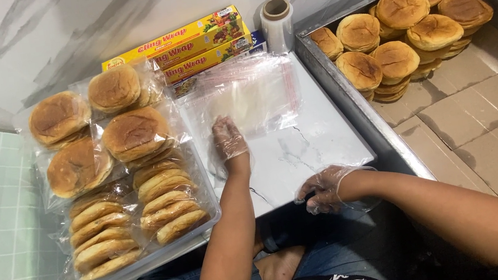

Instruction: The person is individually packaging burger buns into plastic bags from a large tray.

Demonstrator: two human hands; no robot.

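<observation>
The left hand (227,138), gloved in thin plastic, is being laid open and flat on the stack of clear plastic bags (254,98) at twelve o'clock on the white board (303,151). The gloved right hand (324,189) is being rested loosely curled, gripping nothing, at the board's five o'clock edge. Bagged burger buns (119,172) are lying at nine o'clock.
</observation>
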